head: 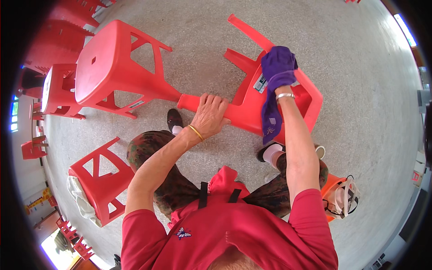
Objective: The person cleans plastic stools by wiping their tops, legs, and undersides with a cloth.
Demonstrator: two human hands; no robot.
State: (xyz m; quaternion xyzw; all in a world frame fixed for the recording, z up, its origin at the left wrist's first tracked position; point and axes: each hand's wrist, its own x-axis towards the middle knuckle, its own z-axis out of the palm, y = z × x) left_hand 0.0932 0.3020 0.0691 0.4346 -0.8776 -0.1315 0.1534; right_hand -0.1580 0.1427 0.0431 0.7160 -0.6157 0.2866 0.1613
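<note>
A red plastic stool [248,118] lies tipped on its side before me, with two of its legs pointing away. My left hand [211,113], a gold-coloured bangle at its wrist, grips the stool's near left leg. Around my right hand [278,64] is a purple cloth [272,111], which covers the fingers and hangs down past the wrist; that hand presses on the stool near its upper legs and frame. How the covered fingers lie is hidden. A label bearing writing [260,83] is stuck on the stool beside the cloth.
A tall red stool [98,64] stands at the left, close to the held leg's end. Stacked red stools [55,44] are behind it. Lower left is another red stool [101,182] with a white cloth [81,199]. An orange bucket [330,189] holding things stands by my right knee.
</note>
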